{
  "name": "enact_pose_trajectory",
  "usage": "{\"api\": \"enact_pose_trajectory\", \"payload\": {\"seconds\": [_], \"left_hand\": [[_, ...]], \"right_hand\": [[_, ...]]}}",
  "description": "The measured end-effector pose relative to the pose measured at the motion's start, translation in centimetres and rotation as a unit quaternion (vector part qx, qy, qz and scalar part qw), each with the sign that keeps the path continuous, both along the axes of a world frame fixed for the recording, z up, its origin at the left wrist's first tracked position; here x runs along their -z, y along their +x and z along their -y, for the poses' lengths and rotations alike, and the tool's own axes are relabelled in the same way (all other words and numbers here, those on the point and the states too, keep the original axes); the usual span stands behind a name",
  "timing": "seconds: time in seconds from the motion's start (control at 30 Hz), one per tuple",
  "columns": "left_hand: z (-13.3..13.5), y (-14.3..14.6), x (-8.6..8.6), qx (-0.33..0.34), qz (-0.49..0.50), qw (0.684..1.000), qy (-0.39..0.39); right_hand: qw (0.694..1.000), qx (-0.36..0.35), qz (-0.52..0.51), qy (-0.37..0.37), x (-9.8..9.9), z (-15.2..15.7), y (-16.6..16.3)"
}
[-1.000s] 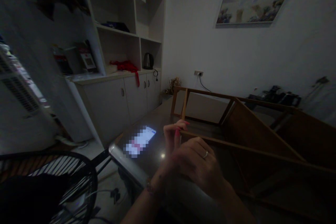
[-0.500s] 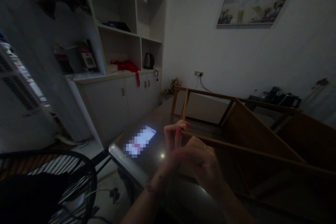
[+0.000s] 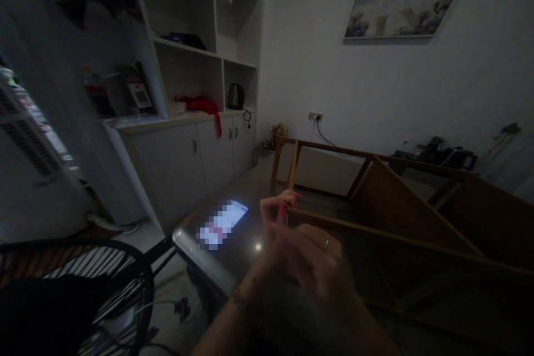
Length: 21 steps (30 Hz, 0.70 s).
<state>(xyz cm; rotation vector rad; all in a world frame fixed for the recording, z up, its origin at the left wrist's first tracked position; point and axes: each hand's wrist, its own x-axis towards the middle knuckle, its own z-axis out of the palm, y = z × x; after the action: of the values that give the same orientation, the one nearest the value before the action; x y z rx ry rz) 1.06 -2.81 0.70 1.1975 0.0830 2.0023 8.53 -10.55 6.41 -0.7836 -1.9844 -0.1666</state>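
Note:
A brown wooden shelf frame [image 3: 334, 222] lies on its side on the dark glossy table [image 3: 246, 256]. My left hand [image 3: 273, 228], with red nails and a bracelet at the wrist, is closed around the near left corner of the frame, its thumb pressed up against the rail end. Just below that corner is my right hand [image 3: 323, 264], with a ring on one finger. Its fingers are curled, the index finger reaching toward my left thumb. Whatever lies between its fingertips is hidden and slightly blurred. A lit phone [image 3: 225, 222] lies flat to the left of my hands.
A black woven chair [image 3: 142, 289] stands at the lower left, beside the rounded table edge. Behind it is a white cabinet [image 3: 175, 161] with a kettle [image 3: 236, 97] and red cloth [image 3: 200, 104] on its counter. Dark items [image 3: 442, 153] sit beyond the frame at right.
My right hand has shifted slightly, and its index finger is straighter, pointing up and left. My left hand and the wooden frame have stayed in place.

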Motion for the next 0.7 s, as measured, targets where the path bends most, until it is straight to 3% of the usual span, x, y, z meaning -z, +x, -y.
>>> {"api": "enact_pose_trajectory", "payload": {"seconds": [0.13, 0.33, 0.57, 0.7], "left_hand": [[-0.12, 0.31, -0.16, -0.008, 0.014, 1.0, -0.003], [-0.67, 0.75, 0.07, -0.025, 0.038, 0.999, 0.017], [-0.36, 0.17, 0.38, -0.024, -0.003, 1.0, -0.005], [-0.46, 0.53, 0.29, -0.032, 0.007, 0.999, -0.007]], "right_hand": [[0.994, 0.051, 0.065, 0.071, 0.04, -0.02, -0.19], [0.983, 0.092, 0.11, 0.112, -0.1, -0.21, -0.22], [0.972, 0.102, 0.147, 0.15, -0.32, -0.3, 0.18], [0.98, 0.064, 0.133, 0.136, -0.29, -0.36, 0.23]]}}
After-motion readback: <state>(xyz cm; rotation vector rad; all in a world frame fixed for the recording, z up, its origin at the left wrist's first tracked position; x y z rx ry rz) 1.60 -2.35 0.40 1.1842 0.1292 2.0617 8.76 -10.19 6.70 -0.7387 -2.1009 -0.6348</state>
